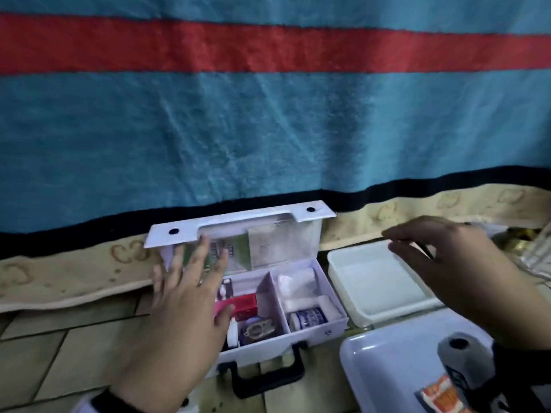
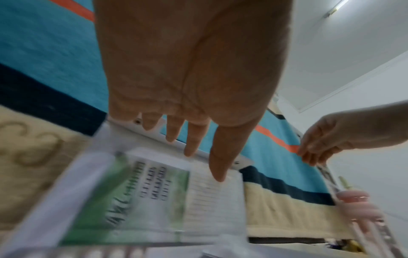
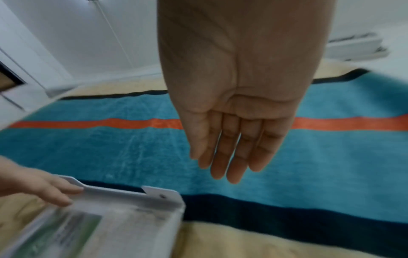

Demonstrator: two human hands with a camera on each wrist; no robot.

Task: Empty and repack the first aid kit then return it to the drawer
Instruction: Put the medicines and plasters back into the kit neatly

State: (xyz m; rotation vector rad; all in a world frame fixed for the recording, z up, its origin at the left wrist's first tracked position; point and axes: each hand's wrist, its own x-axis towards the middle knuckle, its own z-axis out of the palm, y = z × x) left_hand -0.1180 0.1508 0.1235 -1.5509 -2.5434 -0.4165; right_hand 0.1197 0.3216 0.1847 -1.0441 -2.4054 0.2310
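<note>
Striped blanket [image 1: 268,120], teal with a red band and dark edge, fills the back, hanging over a cream patterned cover [image 1: 68,272]; tiled floor [image 1: 59,338] below. White first aid kit [image 1: 316,326] sits open on the floor against the blanket, lid [image 1: 286,242] upright, black carry handle [image 1: 268,380] toward the camera. Divider splits the base: left compartment holds a red box [image 1: 246,302] and small items, right holds white gauze rolls [image 1: 298,278] and a blue-labelled roll [image 1: 308,317]. White tray [image 1: 343,257] just right of the kit, touching or nearly so; a pale blue tray [image 1: 372,368] nearer the camera carries a grey roll [image 1: 462,359] and an orange packet [image 1: 444,397]. Left hand [image 1: 190,299] is spread flat, fingers [image 1: 202,248] straight and reaching to the lid's inner face, gripping nothing. Right hand [image 1: 447,260] hovers over the white tray, fingers relaxed and loosely extended, holding nothing.
</note>
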